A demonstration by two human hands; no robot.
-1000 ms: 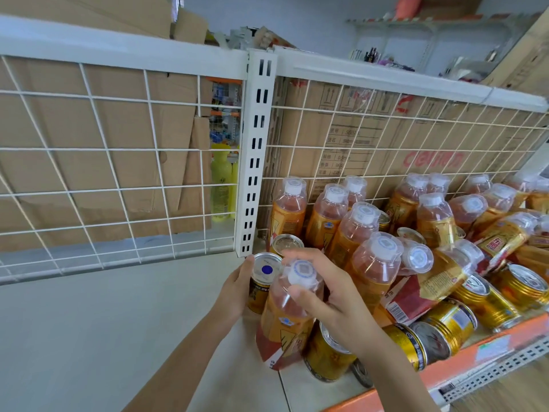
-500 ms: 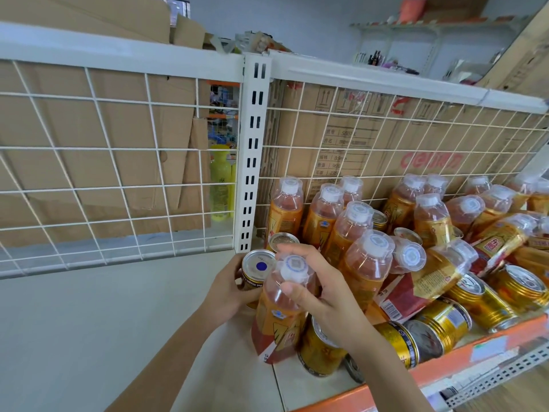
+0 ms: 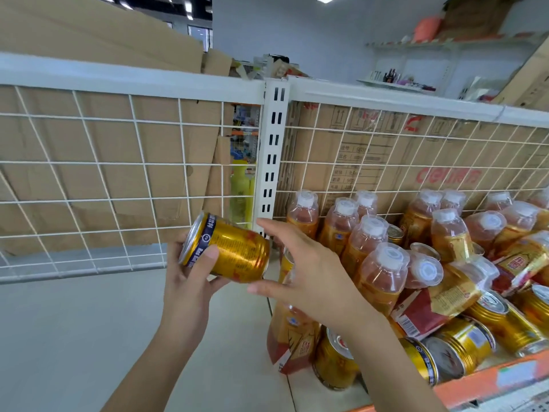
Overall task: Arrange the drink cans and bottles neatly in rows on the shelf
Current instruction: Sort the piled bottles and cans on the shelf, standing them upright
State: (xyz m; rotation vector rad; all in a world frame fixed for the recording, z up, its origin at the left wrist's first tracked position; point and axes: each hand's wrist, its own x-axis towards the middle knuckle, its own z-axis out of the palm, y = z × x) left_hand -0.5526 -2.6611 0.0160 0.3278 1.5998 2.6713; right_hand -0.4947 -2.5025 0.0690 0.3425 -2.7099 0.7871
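Bare shelf [image 3: 89, 322] spreads leftward; left hand [image 3: 190, 281] grips tilted gold can [image 3: 231, 248], right hand [image 3: 312, 278] spread empty.

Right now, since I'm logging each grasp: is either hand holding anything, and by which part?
The left hand holds a gold can, tilted on its side, by its body near the rimmed end. The right hand is open beside it, holding nothing.
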